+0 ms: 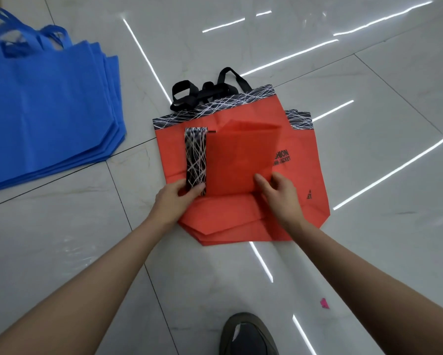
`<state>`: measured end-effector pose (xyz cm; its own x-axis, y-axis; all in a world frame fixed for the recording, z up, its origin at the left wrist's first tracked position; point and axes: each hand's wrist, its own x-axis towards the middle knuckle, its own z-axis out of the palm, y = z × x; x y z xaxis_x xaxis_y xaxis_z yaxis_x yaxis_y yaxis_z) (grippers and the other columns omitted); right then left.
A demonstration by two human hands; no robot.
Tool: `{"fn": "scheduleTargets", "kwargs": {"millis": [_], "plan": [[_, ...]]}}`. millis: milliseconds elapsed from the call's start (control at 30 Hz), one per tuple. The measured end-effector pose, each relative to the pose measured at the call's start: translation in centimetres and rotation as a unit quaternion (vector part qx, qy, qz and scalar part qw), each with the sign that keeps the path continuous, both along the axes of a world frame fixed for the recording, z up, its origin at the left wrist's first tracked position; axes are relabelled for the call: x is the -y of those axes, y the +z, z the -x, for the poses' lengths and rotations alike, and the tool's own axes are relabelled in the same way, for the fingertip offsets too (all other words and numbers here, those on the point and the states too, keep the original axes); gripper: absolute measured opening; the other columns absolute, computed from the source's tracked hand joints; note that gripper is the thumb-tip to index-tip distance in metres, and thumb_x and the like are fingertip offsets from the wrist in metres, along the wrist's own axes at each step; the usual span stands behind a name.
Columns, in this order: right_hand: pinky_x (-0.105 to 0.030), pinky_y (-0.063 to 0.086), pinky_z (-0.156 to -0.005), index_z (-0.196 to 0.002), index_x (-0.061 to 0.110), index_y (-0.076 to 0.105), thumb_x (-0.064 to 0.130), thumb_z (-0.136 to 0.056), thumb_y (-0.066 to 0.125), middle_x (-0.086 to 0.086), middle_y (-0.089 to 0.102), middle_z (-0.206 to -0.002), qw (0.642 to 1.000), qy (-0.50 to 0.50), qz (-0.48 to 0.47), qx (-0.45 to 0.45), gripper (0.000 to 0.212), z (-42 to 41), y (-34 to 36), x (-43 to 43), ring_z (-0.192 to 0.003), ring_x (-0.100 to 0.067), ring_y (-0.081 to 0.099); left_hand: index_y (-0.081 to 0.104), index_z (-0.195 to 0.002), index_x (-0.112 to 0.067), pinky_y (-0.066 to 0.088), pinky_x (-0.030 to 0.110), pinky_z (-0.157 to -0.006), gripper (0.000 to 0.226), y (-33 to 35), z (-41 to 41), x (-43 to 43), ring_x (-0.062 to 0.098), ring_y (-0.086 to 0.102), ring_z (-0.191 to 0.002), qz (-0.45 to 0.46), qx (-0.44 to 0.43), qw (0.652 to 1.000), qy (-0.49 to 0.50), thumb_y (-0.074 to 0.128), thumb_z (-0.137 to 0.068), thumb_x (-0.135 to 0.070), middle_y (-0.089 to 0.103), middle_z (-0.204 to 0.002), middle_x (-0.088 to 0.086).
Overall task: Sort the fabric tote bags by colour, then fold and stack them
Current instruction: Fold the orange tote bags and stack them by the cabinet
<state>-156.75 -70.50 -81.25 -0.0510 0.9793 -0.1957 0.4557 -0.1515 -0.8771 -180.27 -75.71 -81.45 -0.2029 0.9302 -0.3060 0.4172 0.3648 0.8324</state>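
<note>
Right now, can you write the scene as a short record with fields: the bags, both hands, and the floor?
red stack: flat bags, black handles away from the person
folded red bag: over the red stack, patterned band on its left
blue stack: flat, far left, apart from the red
left grip: holds the folded bag's patterned band
right grip: pinches its near right corner
floor: pale glossy tiles; shoe at the bottom edge

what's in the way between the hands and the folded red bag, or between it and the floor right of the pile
Nothing visible. The left hand and right hand both grip the folded red bag, which lies on the pile of flat red bags. The floor right of the pile shows only light streaks.
</note>
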Motion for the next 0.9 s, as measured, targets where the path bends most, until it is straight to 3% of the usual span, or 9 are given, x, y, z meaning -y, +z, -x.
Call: {"fn": "scheduleTargets", "kwargs": {"millis": [133, 233, 333, 400, 500, 633, 700, 767, 900], "plan": [[-0.034, 0.019, -0.054, -0.058, 0.016, 0.029, 0.037, -0.089, 0.062, 0.000, 0.034, -0.052, 0.996, -0.071, -0.006, 0.054, 0.050, 1.6, 0.0, -1.0, -0.055, -0.016, 0.032, 0.039, -0.053, -0.016, 0.030, 0.035, -0.061, 0.059, -0.5, -1.2, -0.7, 0.017, 0.037, -0.055, -0.005, -0.018, 0.996, 0.090, 0.053, -0.067, -0.073, 0.038, -0.047, -0.009], [-0.034, 0.021, -0.058, -0.056, 0.017, 0.030, 0.039, -0.089, 0.061, -0.002, 0.040, -0.053, 0.987, -0.109, 0.016, 0.116, 0.050, 2.3, 0.0, -2.0, -0.061, -0.027, 0.044, 0.036, -0.053, -0.016, 0.029, 0.035, -0.069, 0.057, 0.1, -2.4, -1.4, 0.031, 0.045, -0.064, 0.019, -0.110, 0.984, 0.139, 0.059, -0.079, -0.060, 0.040, -0.050, -0.004], [-0.036, 0.036, -0.065, -0.064, 0.015, 0.043, 0.045, -0.089, 0.057, -0.013, 0.063, -0.078, 0.970, -0.119, 0.056, 0.205, 0.042, 3.4, -0.2, -2.4, -0.086, -0.035, 0.060, 0.054, -0.077, -0.020, 0.030, 0.038, -0.086, 0.036, 0.5, -3.6, -1.6, 0.030, 0.055, -0.093, 0.078, -0.257, 0.943, 0.195, 0.057, -0.083, -0.056, 0.063, -0.083, 0.006], [-0.038, 0.043, -0.075, -0.085, 0.012, 0.058, 0.047, -0.090, 0.054, -0.016, 0.067, -0.098, 0.959, -0.108, 0.055, 0.256, 0.035, 4.1, -0.3, -2.4, -0.098, -0.036, 0.060, 0.054, -0.099, -0.016, 0.033, 0.042, -0.089, 0.036, 0.5, -4.5, -1.7, 0.032, 0.052, -0.102, 0.023, -0.352, 0.914, 0.202, 0.065, -0.080, -0.044, 0.060, -0.103, 0.011], [-0.040, 0.044, -0.082, -0.108, 0.010, 0.058, 0.046, -0.092, 0.051, -0.016, 0.066, -0.106, 0.945, -0.092, 0.053, 0.308, 0.040, 4.4, -0.1, -2.4, -0.103, -0.036, 0.059, 0.054, -0.123, -0.014, 0.037, 0.047, -0.099, 0.045, -0.6, -5.2, -2.8, 0.032, 0.048, -0.120, -0.132, -0.435, 0.891, 0.024, 0.062, -0.081, -0.026, 0.051, -0.130, 0.013], [-0.042, 0.039, -0.079, -0.117, 0.011, 0.052, 0.032, -0.080, 0.065, -0.020, 0.064, -0.105, 0.909, -0.109, -0.069, 0.395, 0.045, 5.2, -0.1, -1.7, -0.098, -0.037, 0.058, 0.039, -0.142, -0.018, 0.027, 0.052, -0.108, 0.054, -2.8, -5.0, -3.9, 0.029, 0.027, -0.140, -0.057, -0.417, 0.902, -0.097, 0.025, -0.095, -0.040, 0.028, -0.153, 0.010], [-0.044, 0.033, -0.087, -0.129, 0.017, 0.052, 0.020, -0.068, 0.068, -0.021, 0.054, -0.125, 0.871, -0.058, -0.189, 0.450, 0.064, 5.9, -0.7, -1.5, -0.108, -0.036, 0.051, 0.044, -0.139, -0.016, 0.034, 0.053, -0.103, 0.055, -3.6, -5.0, -3.6, 0.032, 0.036, -0.135, -0.045, -0.429, 0.896, -0.107, 0.024, -0.094, -0.040, 0.035, -0.148, 0.013], [-0.044, 0.024, -0.103, -0.138, 0.021, 0.045, 0.019, -0.073, 0.060, -0.016, 0.038, -0.146, 0.858, 0.055, -0.269, 0.433, 0.067, 6.6, -1.3, -1.9, -0.128, -0.034, 0.037, 0.046, -0.138, -0.015, 0.036, 0.054, -0.101, 0.053, -4.0, -5.0, -3.6, 0.033, 0.039, -0.133, -0.054, -0.427, 0.896, -0.112, 0.026, -0.094, -0.039, 0.038, -0.147, 0.014], [-0.047, 0.020, -0.113, -0.144, 0.025, 0.038, 0.035, -0.092, 0.033, -0.002, 0.028, -0.155, 0.869, 0.207, -0.237, 0.381, 0.054, 6.7, -2.9, -3.2, -0.143, -0.027, 0.021, 0.042, -0.140, -0.016, 0.035, 0.053, -0.103, 0.053, -3.9, -5.0, -3.6, 0.033, 0.036, -0.135, -0.066, -0.431, 0.894, -0.105, 0.024, -0.096, -0.038, 0.035, -0.149, 0.012]]}}
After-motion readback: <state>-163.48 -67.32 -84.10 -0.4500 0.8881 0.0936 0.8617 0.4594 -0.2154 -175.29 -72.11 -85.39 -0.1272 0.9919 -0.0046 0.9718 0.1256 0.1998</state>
